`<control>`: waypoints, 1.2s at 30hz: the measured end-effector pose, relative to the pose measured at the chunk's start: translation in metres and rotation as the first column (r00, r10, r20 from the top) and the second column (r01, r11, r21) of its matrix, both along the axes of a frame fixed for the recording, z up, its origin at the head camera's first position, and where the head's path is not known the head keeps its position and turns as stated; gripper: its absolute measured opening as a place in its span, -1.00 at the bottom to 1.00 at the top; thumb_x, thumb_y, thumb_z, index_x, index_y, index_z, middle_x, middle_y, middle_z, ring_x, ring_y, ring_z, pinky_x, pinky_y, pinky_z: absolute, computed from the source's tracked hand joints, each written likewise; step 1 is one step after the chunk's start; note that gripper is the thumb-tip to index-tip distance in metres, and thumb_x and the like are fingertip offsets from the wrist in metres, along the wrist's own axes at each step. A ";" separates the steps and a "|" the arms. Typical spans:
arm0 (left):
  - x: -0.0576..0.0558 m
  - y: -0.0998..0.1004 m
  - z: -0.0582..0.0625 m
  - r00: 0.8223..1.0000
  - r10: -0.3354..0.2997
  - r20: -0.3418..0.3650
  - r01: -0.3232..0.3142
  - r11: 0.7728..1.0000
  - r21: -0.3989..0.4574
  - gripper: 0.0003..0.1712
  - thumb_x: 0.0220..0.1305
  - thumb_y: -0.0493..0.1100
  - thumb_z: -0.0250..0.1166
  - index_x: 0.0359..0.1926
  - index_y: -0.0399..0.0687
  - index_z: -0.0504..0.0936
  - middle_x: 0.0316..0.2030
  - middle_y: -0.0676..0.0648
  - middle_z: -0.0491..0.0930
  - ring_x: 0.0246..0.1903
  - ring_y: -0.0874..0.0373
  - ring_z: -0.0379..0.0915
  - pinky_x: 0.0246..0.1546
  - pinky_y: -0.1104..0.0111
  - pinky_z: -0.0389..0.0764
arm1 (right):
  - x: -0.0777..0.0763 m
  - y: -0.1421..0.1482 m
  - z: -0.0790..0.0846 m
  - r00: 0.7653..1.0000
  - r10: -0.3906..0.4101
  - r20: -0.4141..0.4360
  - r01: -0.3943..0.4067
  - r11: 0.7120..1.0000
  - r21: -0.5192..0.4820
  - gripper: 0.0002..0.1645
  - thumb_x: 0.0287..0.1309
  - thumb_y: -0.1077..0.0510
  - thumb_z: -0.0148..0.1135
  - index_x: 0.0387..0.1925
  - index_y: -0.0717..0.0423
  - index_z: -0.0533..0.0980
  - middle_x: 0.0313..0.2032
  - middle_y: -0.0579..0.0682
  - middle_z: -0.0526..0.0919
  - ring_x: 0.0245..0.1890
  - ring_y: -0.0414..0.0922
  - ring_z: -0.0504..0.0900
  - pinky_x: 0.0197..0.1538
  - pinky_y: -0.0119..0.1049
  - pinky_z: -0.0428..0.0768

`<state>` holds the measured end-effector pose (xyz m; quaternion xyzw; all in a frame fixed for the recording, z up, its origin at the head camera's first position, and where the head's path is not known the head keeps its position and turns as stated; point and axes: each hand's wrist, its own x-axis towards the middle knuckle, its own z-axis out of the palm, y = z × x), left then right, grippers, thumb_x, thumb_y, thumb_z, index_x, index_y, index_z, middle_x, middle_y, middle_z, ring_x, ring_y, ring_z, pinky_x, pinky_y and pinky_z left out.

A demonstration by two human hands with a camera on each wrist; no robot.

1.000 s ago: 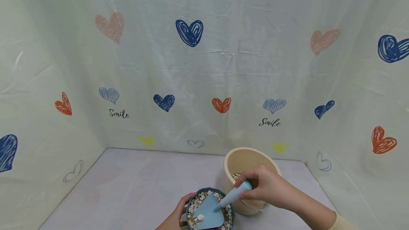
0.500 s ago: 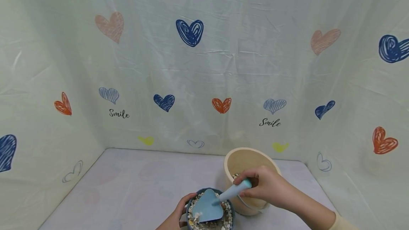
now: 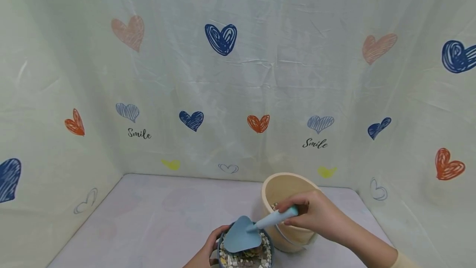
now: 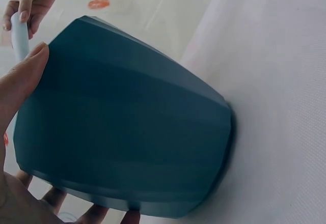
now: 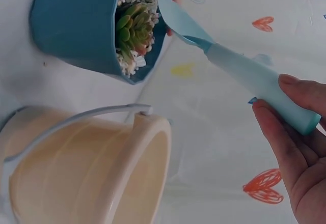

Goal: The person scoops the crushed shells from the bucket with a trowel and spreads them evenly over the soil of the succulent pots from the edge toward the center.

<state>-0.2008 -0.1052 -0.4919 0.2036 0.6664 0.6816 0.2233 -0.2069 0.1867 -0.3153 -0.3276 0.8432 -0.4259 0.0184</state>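
In the head view my left hand holds a dark blue plant pot by its side. The left wrist view has the thumb on one side of it and the fingertips on another. White and tan pebbles fill its top around a small green-red succulent. My right hand pinches a light blue toy shovel by its handle, thumb against fingers. The blade slants over the pot, above the pebbles, and partly hides the plant in the head view. No pebbles show on the blade.
A cream bucket with a grey handle stands right of the pot, with some pebbles inside. Both rest on a pale cloth-covered table. A white curtain printed with hearts encloses the back and sides.
The shovel has risen and its blade has tipped toward me. The white pebbles on it have come off, and the succulent shows below. The left hand and pot stay in place.
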 end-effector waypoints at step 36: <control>-0.018 -0.021 0.010 0.998 0.020 -0.057 -0.021 0.999 -0.028 -0.04 0.16 -0.07 0.24 0.38 0.09 -0.22 0.33 -0.30 -0.25 0.20 -0.39 -0.10 -0.02 -0.16 0.30 | -0.003 0.074 0.006 0.871 -0.487 0.056 0.490 0.856 -0.165 -0.54 -0.12 0.01 0.38 -0.16 0.17 0.57 -0.19 0.02 0.62 -0.27 -0.18 0.62 -0.25 -0.37 0.59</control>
